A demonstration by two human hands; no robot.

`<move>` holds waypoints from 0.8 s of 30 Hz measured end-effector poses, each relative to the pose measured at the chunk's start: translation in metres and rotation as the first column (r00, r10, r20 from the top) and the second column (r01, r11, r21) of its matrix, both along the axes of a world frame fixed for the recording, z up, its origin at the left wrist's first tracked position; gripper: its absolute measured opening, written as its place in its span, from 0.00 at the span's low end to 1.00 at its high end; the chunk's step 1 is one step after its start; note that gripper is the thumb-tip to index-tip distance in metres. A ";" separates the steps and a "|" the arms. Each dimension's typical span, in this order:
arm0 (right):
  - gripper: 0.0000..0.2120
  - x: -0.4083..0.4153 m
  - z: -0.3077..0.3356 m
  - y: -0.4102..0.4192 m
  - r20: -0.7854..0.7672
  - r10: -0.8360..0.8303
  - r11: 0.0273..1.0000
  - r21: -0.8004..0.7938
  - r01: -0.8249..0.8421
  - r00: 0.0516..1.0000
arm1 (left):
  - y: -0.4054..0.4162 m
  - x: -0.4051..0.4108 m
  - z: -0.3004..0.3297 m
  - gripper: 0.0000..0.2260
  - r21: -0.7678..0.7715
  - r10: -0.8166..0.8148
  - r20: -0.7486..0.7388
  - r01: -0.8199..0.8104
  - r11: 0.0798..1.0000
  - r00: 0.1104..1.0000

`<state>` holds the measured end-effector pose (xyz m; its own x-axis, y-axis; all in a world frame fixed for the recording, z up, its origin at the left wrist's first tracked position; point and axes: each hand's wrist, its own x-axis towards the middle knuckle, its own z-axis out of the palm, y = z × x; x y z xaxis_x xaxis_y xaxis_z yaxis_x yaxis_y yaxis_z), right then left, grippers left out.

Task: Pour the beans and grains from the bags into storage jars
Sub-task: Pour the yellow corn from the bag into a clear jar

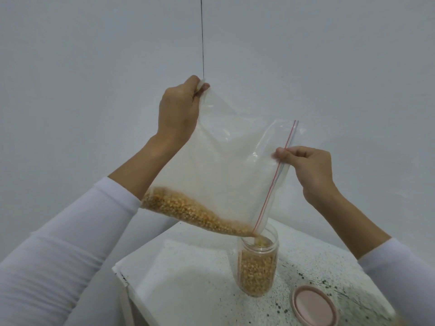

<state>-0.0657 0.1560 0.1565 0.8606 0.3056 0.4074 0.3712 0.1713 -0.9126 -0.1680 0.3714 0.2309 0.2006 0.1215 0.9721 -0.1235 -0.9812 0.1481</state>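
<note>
Both hands, left hand (178, 108) and right hand (310, 166), pinch a tilted zip bag (226, 165) spilling yellow kernels (188, 209) into the mostly full jar (258, 260) beside a pink lid (314, 305).

L hand (179, 107) is up high, fingers and thumb pinched tight at the top. R hand (308, 169) is lower, out to the side, fingers curled, thumb pinching too. Both arms reach out in white sleeves (70, 236).

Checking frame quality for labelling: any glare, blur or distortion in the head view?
Head view: soft, even light; mild glare streaks on the clear plastic zip bag; wide-angle stretch on the white sleeves at the edges; yellow grains in the clear plastic jar slightly soft; pink round lid cropped.
</note>
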 end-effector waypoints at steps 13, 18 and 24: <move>0.03 0.002 -0.002 -0.003 0.015 0.055 0.998 0.000 -0.055 0.998 | -0.001 0.003 0.002 0.12 0.025 0.017 0.006 -0.017 1.000 1.000; 0.03 0.005 -0.003 -0.006 0.014 0.053 0.998 -0.014 -0.053 0.998 | -0.004 0.006 0.001 0.12 0.016 0.004 -0.006 -0.003 1.000 1.000; 0.03 0.008 -0.004 -0.007 0.016 0.063 0.995 -0.079 -0.061 0.998 | -0.007 0.007 -0.001 0.13 0.023 -0.013 -0.018 0.013 1.000 1.000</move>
